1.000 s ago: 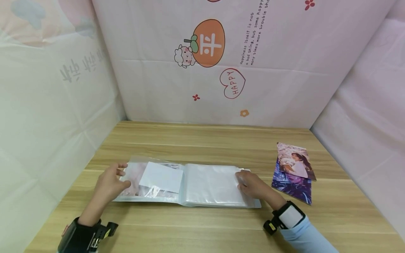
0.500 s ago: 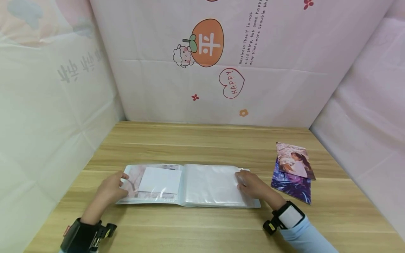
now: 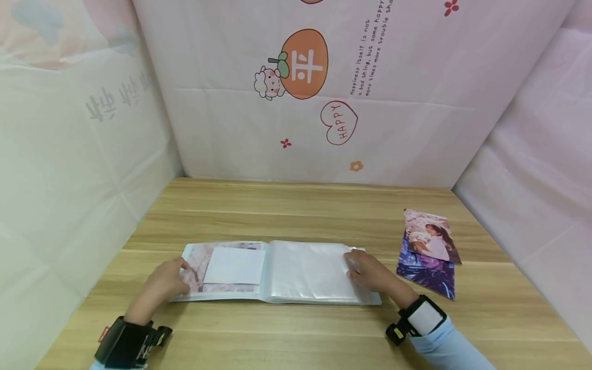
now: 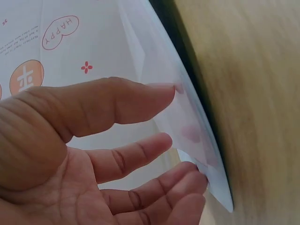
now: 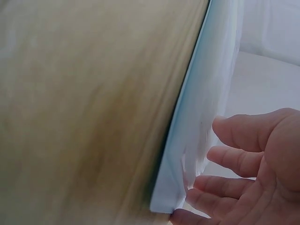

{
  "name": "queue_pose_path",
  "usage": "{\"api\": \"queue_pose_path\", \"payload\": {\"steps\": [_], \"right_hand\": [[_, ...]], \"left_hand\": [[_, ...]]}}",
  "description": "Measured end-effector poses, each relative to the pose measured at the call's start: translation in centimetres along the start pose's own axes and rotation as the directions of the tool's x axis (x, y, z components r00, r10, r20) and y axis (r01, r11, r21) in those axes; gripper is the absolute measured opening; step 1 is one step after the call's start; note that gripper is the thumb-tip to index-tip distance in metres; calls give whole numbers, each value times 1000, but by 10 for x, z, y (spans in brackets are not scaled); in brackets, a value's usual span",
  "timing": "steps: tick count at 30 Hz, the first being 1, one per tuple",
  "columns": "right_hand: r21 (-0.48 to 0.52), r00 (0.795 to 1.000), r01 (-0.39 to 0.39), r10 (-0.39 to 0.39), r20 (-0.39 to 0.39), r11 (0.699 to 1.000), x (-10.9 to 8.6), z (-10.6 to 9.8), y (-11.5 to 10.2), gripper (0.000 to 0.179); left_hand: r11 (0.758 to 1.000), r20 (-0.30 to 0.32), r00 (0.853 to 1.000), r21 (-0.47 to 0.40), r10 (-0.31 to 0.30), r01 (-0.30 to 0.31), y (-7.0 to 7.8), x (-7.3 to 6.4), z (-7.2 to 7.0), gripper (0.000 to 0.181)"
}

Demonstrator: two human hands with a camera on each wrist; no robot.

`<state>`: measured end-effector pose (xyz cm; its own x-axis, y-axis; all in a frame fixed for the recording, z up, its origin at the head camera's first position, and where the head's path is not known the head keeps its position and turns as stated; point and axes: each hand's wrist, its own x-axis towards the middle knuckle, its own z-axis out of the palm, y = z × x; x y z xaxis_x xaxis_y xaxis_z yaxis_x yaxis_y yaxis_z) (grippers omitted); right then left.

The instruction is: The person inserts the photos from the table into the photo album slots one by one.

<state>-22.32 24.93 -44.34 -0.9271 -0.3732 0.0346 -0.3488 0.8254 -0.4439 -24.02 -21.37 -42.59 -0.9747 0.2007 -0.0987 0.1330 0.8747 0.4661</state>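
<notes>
Evenly, with fingers relaxed, we are resting our left hand and right hand at opposite ends of the unfolded, pale-blue plastic photo album stretching lengthwise between them.

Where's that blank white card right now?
In the head view, the white card shows on the open photo album's left half, between the left hand and the album's spine.
</notes>
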Motion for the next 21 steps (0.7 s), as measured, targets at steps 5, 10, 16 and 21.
{"api": "queue_pose_path", "payload": {"steps": [5,10,16,21], "right_hand": [[-5,1000,11,-11,-13,1000,0,0,0,38],[11,998,14,-14,-57,1000,-2,0,4,41],[48,984,5,4,-176,999,-2,-10,18,42],[-2,962,-150,145,-230,989,-5,-33,42,41]], "left_hand": [[1000,7,1000,14,-1,1,1,1,1,44],[1000,28,1000,11,-7,7,2,2,2,45],[1000,18,999,-12,27,-26,4,1,5,41],[998,2,998,-19,56,-56,5,1,8,36]]}}
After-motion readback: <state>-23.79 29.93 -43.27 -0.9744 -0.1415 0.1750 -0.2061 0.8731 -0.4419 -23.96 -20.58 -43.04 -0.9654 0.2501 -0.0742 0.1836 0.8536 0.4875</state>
